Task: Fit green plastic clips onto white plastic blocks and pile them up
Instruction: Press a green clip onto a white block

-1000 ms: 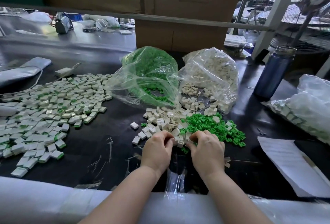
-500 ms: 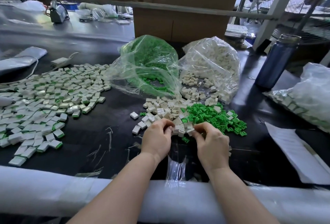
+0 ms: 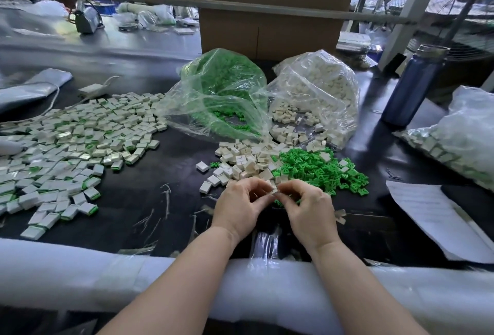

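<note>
From my head camera, looking down at the dark glossy worktable (image 3: pixel 149 201), my left hand (image 3: pixel 238 206) and my right hand (image 3: pixel 310 211) meet just in front of me, fingertips together. Between them I pinch one small white plastic block (image 3: pixel 273 190), thumb and forefinger of each hand curled onto it; whether a clip is already seated in it I cannot tell, as my fingers cover most of it.

Just beyond my hands lies the loose heap of white plastic blocks (image 3: pixel 246 159), and touching its right side the loose heap of small green plastic clips (image 3: pixel 318 167). Behind those, two clear plastic bags lie open toward me: the clear bag of green clips (image 3: pixel 222 86) on the left and the clear bag of white blocks (image 3: pixel 318 86) on the right, some blocks spilling from its mouth.

Well to my left spreads the broad pile of finished white blocks with green clips fitted (image 3: pixel 66 147), reaching the left edge of the picture.

At the right stand a tall dark blue metal bottle (image 3: pixel 411 86), another clear bag of white pieces (image 3: pixel 459 137) and a white printed paper sheet (image 3: pixel 433 217). A large brown cardboard box (image 3: pixel 270 27) stands behind the bags. White foam padding (image 3: pixel 80 273) runs along the near table edge under my forearms.
</note>
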Demonstrator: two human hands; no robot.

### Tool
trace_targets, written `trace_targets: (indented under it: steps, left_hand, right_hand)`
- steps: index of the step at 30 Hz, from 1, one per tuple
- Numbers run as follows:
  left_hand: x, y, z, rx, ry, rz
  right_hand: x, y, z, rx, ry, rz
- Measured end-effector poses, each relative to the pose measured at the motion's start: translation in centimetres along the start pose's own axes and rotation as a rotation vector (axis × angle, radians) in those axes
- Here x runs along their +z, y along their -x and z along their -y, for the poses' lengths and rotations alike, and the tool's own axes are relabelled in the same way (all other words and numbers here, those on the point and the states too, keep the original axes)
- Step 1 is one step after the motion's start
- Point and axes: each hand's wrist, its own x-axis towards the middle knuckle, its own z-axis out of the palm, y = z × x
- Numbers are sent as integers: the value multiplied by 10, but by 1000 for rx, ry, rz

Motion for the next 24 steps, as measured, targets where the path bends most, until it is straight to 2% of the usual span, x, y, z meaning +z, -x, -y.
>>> trace_targets:
  steps: [5, 8, 12, 24]
  left_hand:
    - [0, 1, 1, -13, -13, -17]
    - [0, 1, 0, -4, -42, -10]
    - [-1, 2, 0, 11, -82, -7]
    - [0, 2, 0, -9, -114, -6]
  right_hand:
    - [-1, 0, -7, 136, 241, -115]
    - [-2, 0, -10, 239, 334, -82]
    - [-1, -1, -11, 226, 392, -50]
    - [-2, 0, -13, 161, 327, -77]
